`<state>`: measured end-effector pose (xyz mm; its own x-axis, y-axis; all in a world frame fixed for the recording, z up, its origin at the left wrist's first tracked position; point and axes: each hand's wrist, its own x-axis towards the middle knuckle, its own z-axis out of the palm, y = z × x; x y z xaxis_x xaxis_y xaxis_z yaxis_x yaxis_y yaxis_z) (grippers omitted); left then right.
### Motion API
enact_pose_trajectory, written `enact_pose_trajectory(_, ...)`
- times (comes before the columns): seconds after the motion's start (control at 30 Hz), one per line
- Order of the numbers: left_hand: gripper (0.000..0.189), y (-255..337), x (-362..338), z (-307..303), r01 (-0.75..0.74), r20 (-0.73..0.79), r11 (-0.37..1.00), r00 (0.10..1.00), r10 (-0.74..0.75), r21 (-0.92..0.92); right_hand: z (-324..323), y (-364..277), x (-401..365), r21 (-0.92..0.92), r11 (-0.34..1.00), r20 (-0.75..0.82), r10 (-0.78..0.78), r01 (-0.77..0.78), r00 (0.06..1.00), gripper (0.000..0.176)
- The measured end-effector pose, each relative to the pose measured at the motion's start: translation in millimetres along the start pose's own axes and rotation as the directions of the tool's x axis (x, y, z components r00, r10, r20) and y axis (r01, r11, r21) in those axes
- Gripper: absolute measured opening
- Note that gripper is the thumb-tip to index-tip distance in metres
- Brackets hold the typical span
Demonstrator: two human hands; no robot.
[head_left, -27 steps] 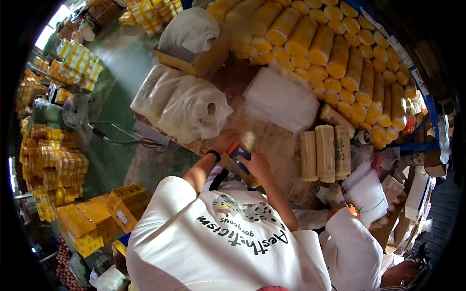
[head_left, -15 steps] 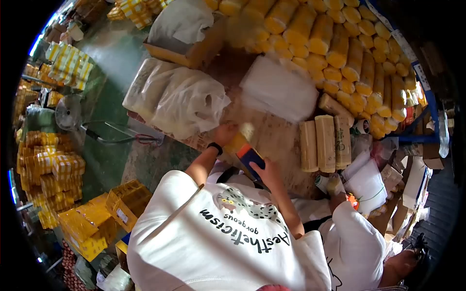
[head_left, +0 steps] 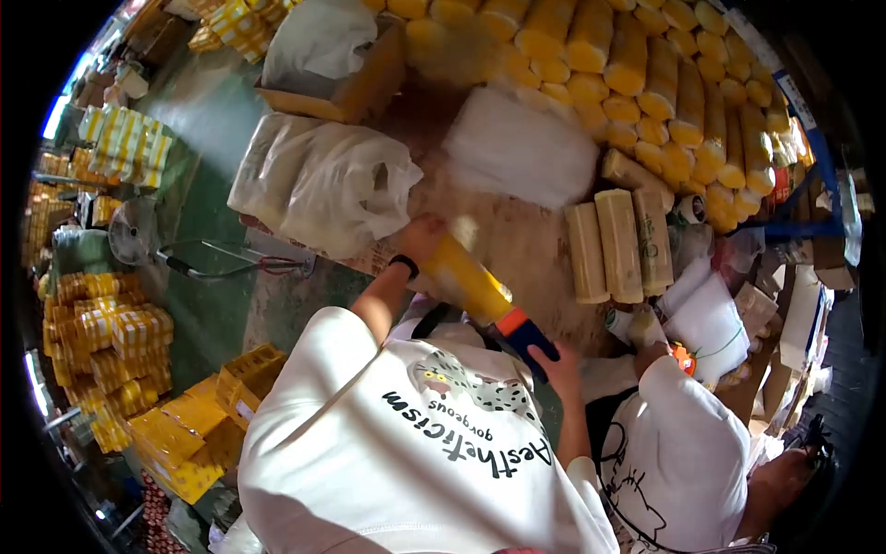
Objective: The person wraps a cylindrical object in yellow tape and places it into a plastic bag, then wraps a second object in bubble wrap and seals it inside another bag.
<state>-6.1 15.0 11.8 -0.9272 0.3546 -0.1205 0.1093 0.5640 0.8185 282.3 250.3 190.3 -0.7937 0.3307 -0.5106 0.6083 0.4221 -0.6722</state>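
Head view shows tape point(head_left: 469, 282) stretched taut and slanting between the two hands at the counter's point(head_left: 531, 249) near edge. Drawing it out of the dispenser point(head_left: 528, 343) looks to be the step in hand. The right hand point(head_left: 559, 371) has its grip closed round the dispenser, which is tilted just off that near edge. At the tape's other end is the left hand point(head_left: 422, 237), over the counter by its left edge; its fingers are blurred, so I cannot tell how far its grip is closed. The next move seems to call for steady tension and an untwisted strip. A plastic bag point(head_left: 323, 189) sits along the left edge, just beside the left hand, and could snag the sticky side. Behind it, a box point(head_left: 369, 88) stands toward the far left corner. White sheets point(head_left: 521, 148) lie toward the far edge; beige rolls point(head_left: 616, 245) stand near the right edge, with yellow rolls point(head_left: 637, 78) heaped beyond. A co-worker's sleeve point(head_left: 688, 420) is near the right hand, limiting room to swing that way.
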Motion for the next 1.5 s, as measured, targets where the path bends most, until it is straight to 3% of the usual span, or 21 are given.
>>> enact_pose_trajectory(0.03, 0.023, -1.8, 1.3, 1.7, -0.007, -0.021, 1.000, 1.000, 0.007, 0.001, -2.9, 6.5, -6.8, 0.176, 0.984, -0.054, 0.050, -0.040, 0.997, 0.040)
enact_pose_trajectory(0.07, 0.023, -3.0, 2.9, 4.6, -0.014, -0.040, 1.000, 0.999, 0.015, 0.003, -3.9, 11.4, -11.4, 0.236, 0.971, -0.058, 0.040, -0.026, 0.998, 0.040)
enact_pose_trajectory(0.17, 0.022, 29.1, 0.5, -6.3, 0.156, 0.003, 0.987, 0.988, -0.156, 0.029, -16.2, -7.0, -30.8, 0.373, 0.927, -0.061, 0.057, -0.030, 0.997, 0.038)
enact_pose_trajectory(0.3, 0.027, -3.4, 6.8, 4.2, 0.104, 0.032, 0.982, 0.994, -0.100, -0.155, -13.3, -22.5, -34.4, 0.516, 0.856, -0.094, 0.063, -0.006, 0.994, 0.036)
enact_pose_trajectory(0.43, 0.031, -4.4, -6.2, 3.8, 0.009, -0.058, 0.932, 0.998, -0.032, -0.363, -16.0, -20.9, -31.6, 0.241, 0.964, -0.168, -0.076, 0.116, 0.983, 0.037)
enact_pose_trajectory(0.5, 0.031, -3.8, -20.6, 5.2, -0.030, -0.157, 0.946, 0.987, -0.022, -0.323, -20.4, -32.1, -36.1, 0.123, 0.982, -0.159, -0.123, 0.143, 0.980, 0.036)
enact_pose_trajectory(0.57, 0.030, 37.7, -52.5, -4.9, -0.023, -0.307, 0.992, 0.951, -0.015, -0.121, -24.2, -45.8, -39.0, 0.144, 0.979, -0.152, -0.124, 0.146, 0.981, 0.036)
enact_pose_trajectory(0.6, 0.029, 41.6, -66.5, -2.0, 0.146, -0.161, 0.943, 0.966, -0.201, -0.299, -25.0, -49.4, -40.0, 0.154, 0.977, -0.149, -0.124, 0.147, 0.981, 0.036)
enact_pose_trajectory(0.67, 0.029, 47.4, -90.3, 5.3, 0.494, 0.215, 0.682, 0.864, -0.455, -0.540, -21.1, -43.5, -39.7, 0.157, 0.971, -0.173, -0.154, 0.182, 0.973, 0.035)
enact_pose_trajectory(0.77, 0.027, 61.0, -102.6, 14.7, 0.492, 0.411, 0.042, 0.769, -0.490, -0.870, -16.4, -36.8, -40.3, 0.146, 0.963, -0.193, -0.198, 0.228, 0.961, 0.034)
enact_pose_trajectory(0.87, 0.026, 35.8, -101.6, 20.6, 0.485, 0.485, -0.105, 0.783, -0.389, -0.868, -18.9, -48.9, -46.4, 0.177, 0.966, -0.155, -0.161, 0.187, 0.975, 0.034)
enact_pose_trajectory(0.97, 0.027, 37.4, -98.1, 11.4, 0.613, 0.602, -0.107, 0.702, -0.382, -0.783, -19.8, -46.6, -44.8, 0.157, 0.966, -0.136, -0.185, 0.205, 0.973, 0.032)
enact_pose_trajectory(1.07, 0.025, 51.1, -97.3, 16.4, 0.534, 0.528, -0.136, 0.704, -0.475, -0.834, -26.4, -66.8, -50.2, 0.279, 0.945, -0.107, -0.147, 0.171, 0.983, 0.028)
enact_pose_trajectory(1.27, 0.027, 64.3, -103.7, 10.3, 0.430, 0.467, -0.184, 0.809, -0.357, -0.884, -34.3, -43.2, -41.5, 0.316, 0.941, -0.056, -0.108, 0.120, 0.993, 0.027)
enact_pose_trajectory(1.37, 0.027, 67.0, -108.1, 9.2, 0.356, 0.407, -0.198, 0.822, -0.397, -0.913, -35.0, -38.5, -41.2, 0.352, 0.928, -0.075, -0.100, 0.120, 0.992, 0.028)
enact_pose_trajectory(1.5, 0.025, 72.7, -111.6, 2.6, 0.367, 0.409, -0.182, 0.823, -0.394, -0.912, -30.4, -15.9, -38.1, 0.275, 0.957, -0.075, -0.069, 0.087, 0.995, 0.031)
